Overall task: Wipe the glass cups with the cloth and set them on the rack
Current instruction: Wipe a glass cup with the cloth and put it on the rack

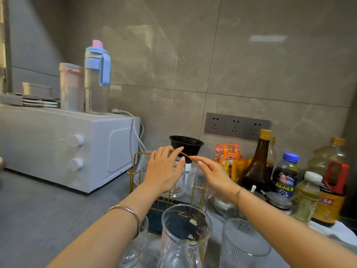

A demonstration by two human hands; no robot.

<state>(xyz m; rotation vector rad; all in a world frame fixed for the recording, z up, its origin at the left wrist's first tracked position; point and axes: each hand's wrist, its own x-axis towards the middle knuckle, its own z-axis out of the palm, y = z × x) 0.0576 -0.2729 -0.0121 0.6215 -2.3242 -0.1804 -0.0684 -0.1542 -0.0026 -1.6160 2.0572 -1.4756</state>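
Left hand (164, 171) lies with straight fingers over an upturned glass cup (174, 190) on the gold rack (133, 172). Right hand (213, 174), fingers also straight, touches the rack's top wire and grips nothing. This looks like the setting step. Next probably comes picking up one of the waiting cups (185, 229) on the bench (38, 219).

Two bare forearms, jewellery at both wrists.
Behind the left hand (164, 171), toward 7 o'clock, sits a broad silvery bangle (131, 213); behind the right hand (214, 173), toward 4 o'clock, a thin bracelet (238, 196).
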